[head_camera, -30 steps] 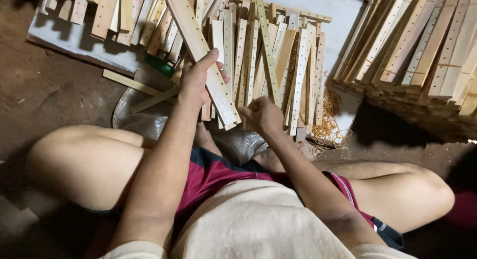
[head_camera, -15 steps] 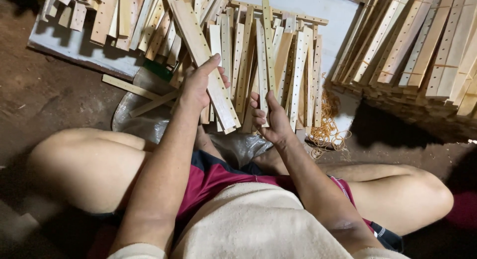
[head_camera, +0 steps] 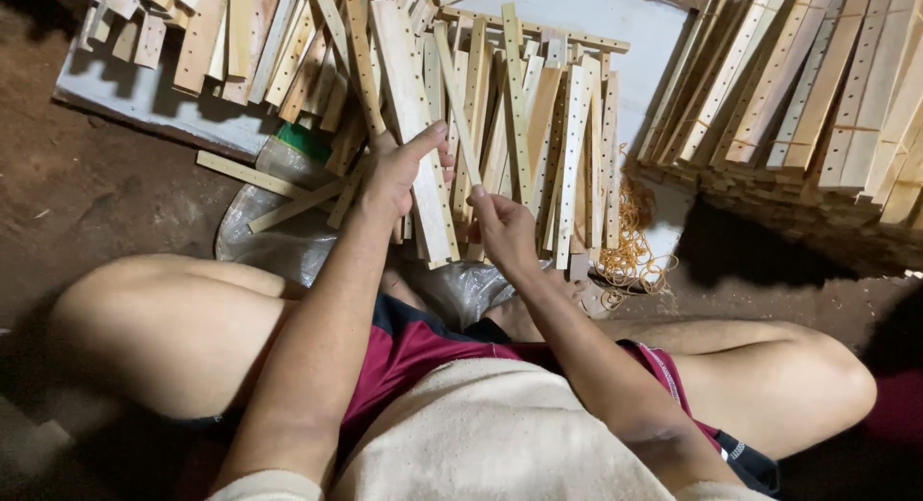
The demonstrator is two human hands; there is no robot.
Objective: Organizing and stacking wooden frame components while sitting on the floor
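Seated on the dirt floor (head_camera: 87, 203), knees spread, looking down at a heap of drilled wooden slats.

Left hand (head_camera: 399, 174), centre of the frame: fingers clenched around a wide pale slat (head_camera: 413, 126), thumb stretched across its face. Slat slanting from upper centre down to just below the hand, lower end resting among the heap.

Right hand (head_camera: 505, 232), just right of the left one: fingers pinched on the lower end of a thin strip (head_camera: 457, 102), angled up and to the left, crossing in front of the wide slat.

Behind both hands, loose slats (head_camera: 567, 136) fanned out over a white board (head_camera: 625, 30), most with a row of small holes along their length. More short offcuts (head_camera: 192, 30) piled in the upper left.

Upper right: neat stack of bundled slats (head_camera: 808, 87), well apart from the hands. Tangle of yellowish rubber bands (head_camera: 630, 251) at right of centre, just beside the heap. Crumpled clear plastic sheet (head_camera: 269, 232) below the left hand, between the knees.
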